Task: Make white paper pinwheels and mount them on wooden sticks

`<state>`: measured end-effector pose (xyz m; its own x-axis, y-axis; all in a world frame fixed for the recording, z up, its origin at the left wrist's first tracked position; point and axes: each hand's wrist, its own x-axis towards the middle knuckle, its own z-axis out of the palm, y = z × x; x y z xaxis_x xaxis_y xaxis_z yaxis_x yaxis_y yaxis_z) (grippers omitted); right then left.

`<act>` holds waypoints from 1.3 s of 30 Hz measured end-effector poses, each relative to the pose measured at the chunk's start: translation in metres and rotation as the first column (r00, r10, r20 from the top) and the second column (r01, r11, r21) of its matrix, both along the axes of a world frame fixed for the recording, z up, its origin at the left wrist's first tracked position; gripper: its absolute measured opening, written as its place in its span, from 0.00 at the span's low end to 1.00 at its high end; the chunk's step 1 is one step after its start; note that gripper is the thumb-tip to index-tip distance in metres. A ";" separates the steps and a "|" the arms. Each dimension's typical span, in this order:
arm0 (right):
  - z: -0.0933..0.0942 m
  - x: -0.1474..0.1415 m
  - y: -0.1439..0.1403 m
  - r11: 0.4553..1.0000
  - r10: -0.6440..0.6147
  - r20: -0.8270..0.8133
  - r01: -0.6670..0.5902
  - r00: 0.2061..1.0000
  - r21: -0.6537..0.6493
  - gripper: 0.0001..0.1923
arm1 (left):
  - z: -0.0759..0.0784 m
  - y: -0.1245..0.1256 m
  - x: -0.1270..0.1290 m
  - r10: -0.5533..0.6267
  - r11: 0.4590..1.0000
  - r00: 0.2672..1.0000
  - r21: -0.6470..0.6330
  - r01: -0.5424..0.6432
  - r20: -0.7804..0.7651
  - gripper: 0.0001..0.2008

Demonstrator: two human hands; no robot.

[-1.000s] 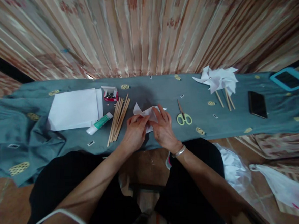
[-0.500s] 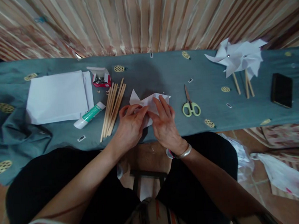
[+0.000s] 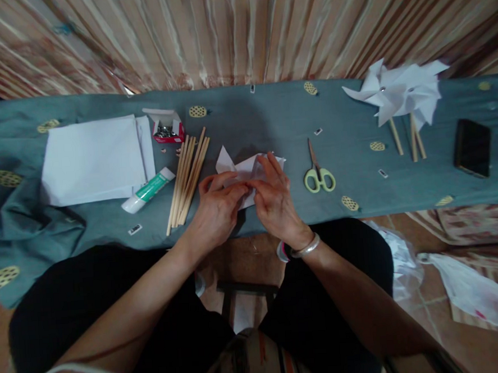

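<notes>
Both hands meet over a folded piece of white paper [image 3: 248, 167] near the table's front edge, its corners sticking up past the fingers. My left hand [image 3: 220, 205] is closed on the paper's left part, thumb and fingertips pinching near the middle. From the other side my right hand [image 3: 275, 199] grips it, thumb almost touching the left thumb, its fingers bent over the right part. The paper's centre is hidden under the fingertips. Just left of the hands lies a bundle of wooden sticks [image 3: 187, 182]; to the right are green-handled scissors [image 3: 319, 179].
On the cloth-covered table [image 3: 270, 112] are a stack of white paper [image 3: 93, 159], a glue tube [image 3: 148, 191] and a red box of metal pins [image 3: 167, 127] at left. Paper pinwheels [image 3: 403, 90] on sticks and a black phone [image 3: 472, 147] lie at right. Plastic bags [image 3: 478, 290] rest on the floor.
My thumbs have shifted slightly over the paper's middle, and the right hand's fingers have moved a little. The paper stays in both hands; the other things lie as before.
</notes>
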<state>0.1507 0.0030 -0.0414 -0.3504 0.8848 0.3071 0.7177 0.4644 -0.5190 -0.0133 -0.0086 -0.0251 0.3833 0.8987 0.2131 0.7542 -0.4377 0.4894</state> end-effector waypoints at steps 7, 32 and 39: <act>0.000 -0.002 0.004 1.000 0.005 0.052 -0.007 0.999 0.026 0.17 | 0.002 0.003 0.001 -0.008 1.000 1.000 0.001 0.008 -0.028 0.13; 0.009 0.031 0.016 0.980 -0.175 -0.174 0.189 0.969 0.069 0.11 | 0.000 0.005 0.000 -0.016 0.997 0.995 0.068 0.024 -0.103 0.14; 0.004 0.023 0.007 0.977 -0.016 0.060 0.003 0.998 0.215 0.14 | 0.001 0.004 0.000 -0.028 0.997 0.994 0.066 0.035 -0.102 0.14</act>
<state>0.1733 0.0100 -0.0373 -0.3662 0.8041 0.4684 0.7501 0.5529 -0.3627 -0.0132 -0.0046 -0.0241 0.4339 0.8705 0.2322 0.7834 -0.4918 0.3801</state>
